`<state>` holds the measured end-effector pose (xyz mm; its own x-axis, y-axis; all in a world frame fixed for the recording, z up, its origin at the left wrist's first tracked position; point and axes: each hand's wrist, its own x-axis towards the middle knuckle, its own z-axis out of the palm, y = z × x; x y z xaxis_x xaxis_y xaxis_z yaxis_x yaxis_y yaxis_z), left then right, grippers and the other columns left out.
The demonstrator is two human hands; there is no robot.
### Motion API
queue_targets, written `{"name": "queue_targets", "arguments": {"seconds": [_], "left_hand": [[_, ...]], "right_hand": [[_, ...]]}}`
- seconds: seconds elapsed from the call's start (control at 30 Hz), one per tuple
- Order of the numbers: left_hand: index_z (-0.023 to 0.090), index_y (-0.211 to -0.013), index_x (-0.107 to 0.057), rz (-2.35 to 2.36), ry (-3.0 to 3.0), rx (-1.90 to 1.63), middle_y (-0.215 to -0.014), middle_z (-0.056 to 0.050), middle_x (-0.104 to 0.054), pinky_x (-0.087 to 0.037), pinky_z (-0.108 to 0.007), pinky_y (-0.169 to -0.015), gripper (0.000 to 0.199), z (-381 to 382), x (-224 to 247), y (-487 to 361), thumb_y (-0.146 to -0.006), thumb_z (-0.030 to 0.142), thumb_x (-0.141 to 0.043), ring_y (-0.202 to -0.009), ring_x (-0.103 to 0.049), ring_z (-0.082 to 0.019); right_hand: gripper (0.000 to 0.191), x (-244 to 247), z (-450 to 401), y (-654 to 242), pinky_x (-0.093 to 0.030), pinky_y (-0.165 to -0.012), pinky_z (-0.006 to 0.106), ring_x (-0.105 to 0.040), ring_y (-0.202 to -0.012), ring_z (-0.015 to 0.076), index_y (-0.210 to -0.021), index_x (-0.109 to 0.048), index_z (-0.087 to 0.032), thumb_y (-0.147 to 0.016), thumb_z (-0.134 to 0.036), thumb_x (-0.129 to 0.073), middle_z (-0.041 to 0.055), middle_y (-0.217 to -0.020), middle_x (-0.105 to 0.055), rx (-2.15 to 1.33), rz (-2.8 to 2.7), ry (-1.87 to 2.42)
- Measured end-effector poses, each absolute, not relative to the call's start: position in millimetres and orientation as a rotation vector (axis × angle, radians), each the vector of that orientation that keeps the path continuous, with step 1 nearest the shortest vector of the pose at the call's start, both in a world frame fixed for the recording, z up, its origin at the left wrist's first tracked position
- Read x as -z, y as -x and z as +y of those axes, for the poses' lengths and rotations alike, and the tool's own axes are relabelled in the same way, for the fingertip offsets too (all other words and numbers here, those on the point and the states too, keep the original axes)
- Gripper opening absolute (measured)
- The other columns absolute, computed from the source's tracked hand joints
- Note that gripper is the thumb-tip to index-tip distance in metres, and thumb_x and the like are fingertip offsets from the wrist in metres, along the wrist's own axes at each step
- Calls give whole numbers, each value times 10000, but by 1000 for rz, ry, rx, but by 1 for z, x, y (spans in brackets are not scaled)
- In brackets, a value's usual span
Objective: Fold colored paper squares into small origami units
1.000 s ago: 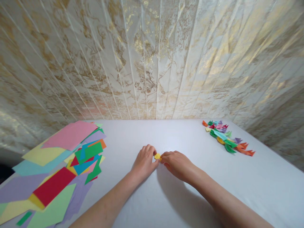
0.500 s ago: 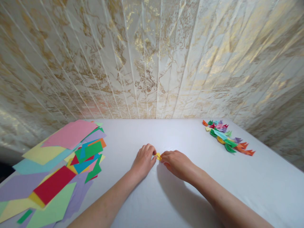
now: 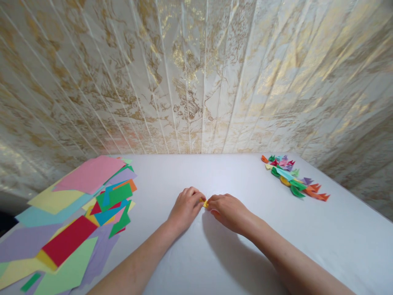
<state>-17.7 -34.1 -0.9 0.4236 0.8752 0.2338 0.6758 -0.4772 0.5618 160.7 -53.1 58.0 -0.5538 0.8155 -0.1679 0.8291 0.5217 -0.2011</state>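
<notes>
A small yellow paper piece [image 3: 205, 203] is pinched between my two hands at the middle of the white table. My left hand [image 3: 186, 207] grips its left side with thumb and fingers pressed together. On its right side, the fingers of my right hand [image 3: 226, 209] are closed on the paper. Most of the yellow piece is hidden by my fingertips, so its exact shape cannot be made out.
Coloured paper sheets, among them a pink one [image 3: 90, 174] and a red one [image 3: 70, 241], overlap on the left of the white table [image 3: 172, 172]. Several small folded paper pieces [image 3: 297, 190] lie at the back right. A patterned curtain [image 3: 190, 82] hangs behind.
The fingers of my left hand have shifted slightly to the right over the yellow paper, covering it differently. My right hand has hardly moved.
</notes>
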Motion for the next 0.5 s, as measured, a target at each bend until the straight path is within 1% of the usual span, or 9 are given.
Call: {"name": "queue_targets", "arguments": {"seconds": [0.1,0.27,0.5], "left_hand": [[256,-886,-655,1351,-2293,-714,-972,-20,-608,-435,-350,-871,146,-35,-1,16,-846,148,-565,-971,-536,-195],[248,-875,-640,1383,-2300,-717,-972,-13,-610,-429,-336,-864,135,-35,0,15,-847,139,-566,-970,-536,-190],[234,-880,-625,1395,-2334,-730,-968,-12,-600,-429,-317,-847,124,-32,5,15,-850,130,-565,-964,-529,-183]], "right_hand": [[294,-60,-50,-165,-441,-906,281,-661,-996,189,-1030,-709,-216,-881,-118,-476,72,-1088,-706,519,2710,-1458],[382,-59,-44,-172,-458,-879,265,-651,-989,179,-1100,-690,-214,-847,-60,-448,58,-1100,-700,724,2773,-1478],[376,-54,-48,-168,-459,-867,264,-631,-981,183,-1050,-713,-199,-834,-38,-450,78,-1089,-667,664,2758,-1470]]}}
